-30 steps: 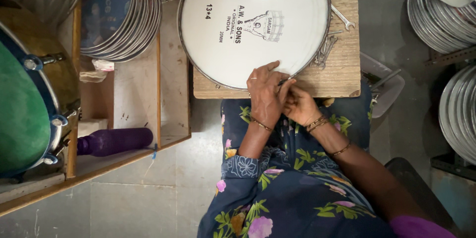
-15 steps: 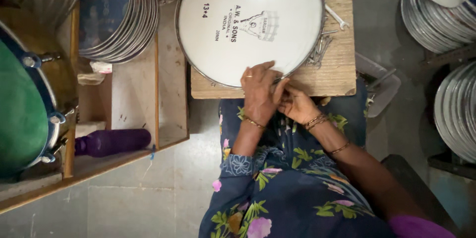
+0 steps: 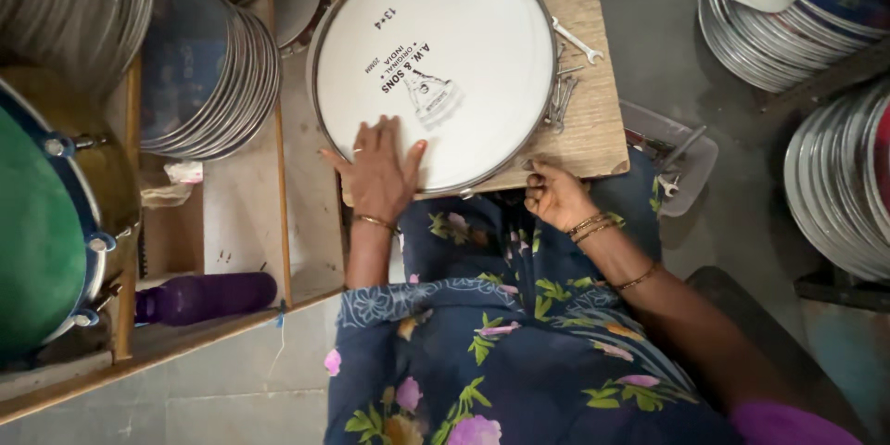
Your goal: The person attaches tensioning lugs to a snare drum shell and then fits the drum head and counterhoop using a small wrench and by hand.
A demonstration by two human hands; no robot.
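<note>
The hands, pressed together at the near rim of the white drumhead [image 3: 436, 69] half a second ago, have now parted. Far left of the drumhead sits a green drum with a blue hoop [image 3: 37, 232], then a purple bottle [image 3: 206, 297] on a wooden shelf and a stack of metal hoops [image 3: 209, 79]. The drumhead itself lies flat on a small wooden board [image 3: 593, 120]. The left hand [image 3: 378, 171] rests palm down, fingers spread, on its near left edge. The right hand [image 3: 554, 195] is curled at the near right rim; whether it grips anything cannot be told. Right of the drumhead lie a spanner [image 3: 577, 40] and loose metal rods [image 3: 560, 97], then more stacked hoops [image 3: 839, 185].
</note>
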